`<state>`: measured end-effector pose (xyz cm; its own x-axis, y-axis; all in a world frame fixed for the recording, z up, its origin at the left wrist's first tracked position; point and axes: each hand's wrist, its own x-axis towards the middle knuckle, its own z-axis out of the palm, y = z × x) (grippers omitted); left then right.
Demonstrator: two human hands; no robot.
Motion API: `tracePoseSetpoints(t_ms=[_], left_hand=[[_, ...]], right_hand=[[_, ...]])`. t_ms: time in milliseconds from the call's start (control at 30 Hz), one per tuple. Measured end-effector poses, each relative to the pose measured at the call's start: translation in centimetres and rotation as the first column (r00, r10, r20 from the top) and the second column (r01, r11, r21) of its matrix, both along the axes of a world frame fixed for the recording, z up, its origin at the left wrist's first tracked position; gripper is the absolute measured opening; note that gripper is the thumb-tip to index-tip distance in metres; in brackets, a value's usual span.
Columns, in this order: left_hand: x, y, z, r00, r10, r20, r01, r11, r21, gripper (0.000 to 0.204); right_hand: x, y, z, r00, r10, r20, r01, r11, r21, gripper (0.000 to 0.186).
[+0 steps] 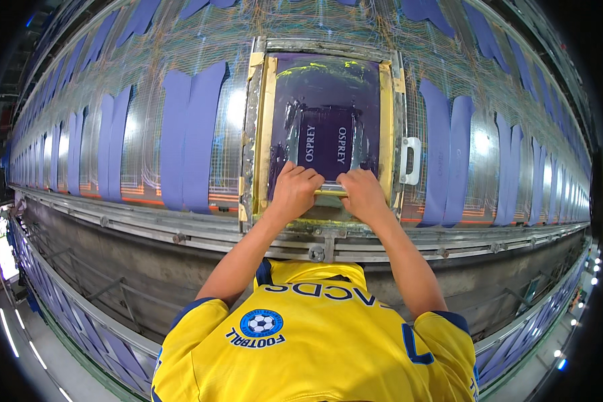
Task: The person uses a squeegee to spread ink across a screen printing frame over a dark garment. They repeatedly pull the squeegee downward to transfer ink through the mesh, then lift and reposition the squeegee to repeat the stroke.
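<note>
A screen-printing frame (pixel 397 100) with metal sides and tan tape along its edges lies in front of me. Its dark purple mesh (pixel 325 90) has wet, glossy ink smears, yellow-green streaks at the far end and two pale lettered marks in the middle. At the near end, my left hand (pixel 295 189) and my right hand (pixel 363 194) are side by side, fingers curled over a squeegee (pixel 331 193). Only a thin yellowish strip of it shows between them; my hands hide its ends. A white handle (pixel 411 161) sticks out from the frame's right side.
Flat purple fabric pieces (pixel 193 134) lie in pairs along the long printing table, with more purple pieces (pixel 437 154) to the right. A metal rail (pixel 147 224) runs along the table's near edge. Thin coloured lines cover the tabletop (pixel 201 40).
</note>
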<state>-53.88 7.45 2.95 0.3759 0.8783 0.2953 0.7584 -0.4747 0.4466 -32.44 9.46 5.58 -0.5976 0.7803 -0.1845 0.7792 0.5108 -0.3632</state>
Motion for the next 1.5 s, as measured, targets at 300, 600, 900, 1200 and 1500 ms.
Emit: tracePoseSetpoints(t_ms=[300, 600, 900, 1200, 1500], left_hand=[[-0.1, 0.6, 3.7, 0.997, -0.033, -0.069, 0.024, 0.991, -0.133, 0.022], [-0.3, 17.6, 4.0, 0.989, -0.035, -0.146, 0.017, 0.992, -0.122, 0.024], [-0.9, 20.9, 1.1, 0.998, 0.037, -0.041, -0.037, 0.999, -0.012, 0.023], [0.7, -4.4, 1.4, 1.0, 0.014, -0.019, -0.014, 1.0, 0.023, 0.02], [1.6, -11.9, 7.8, 0.999, 0.046, 0.0, -0.046, 0.999, 0.015, 0.027]], right_hand=[[0.6, 1.1, 2.8, 0.999, 0.018, -0.027, -0.018, 1.0, -0.001, 0.024], [-0.4, 18.1, 3.0, 0.999, -0.041, 0.005, 0.041, 0.999, 0.017, 0.028], [-1.6, 21.4, 0.5, 0.988, -0.081, -0.13, 0.087, 0.995, 0.045, 0.022], [0.7, -3.3, 1.0, 0.992, -0.027, -0.126, 0.03, 0.999, 0.02, 0.032], [9.4, -1.6, 5.1, 0.742, -0.49, -0.457, 0.665, 0.621, 0.414, 0.037]])
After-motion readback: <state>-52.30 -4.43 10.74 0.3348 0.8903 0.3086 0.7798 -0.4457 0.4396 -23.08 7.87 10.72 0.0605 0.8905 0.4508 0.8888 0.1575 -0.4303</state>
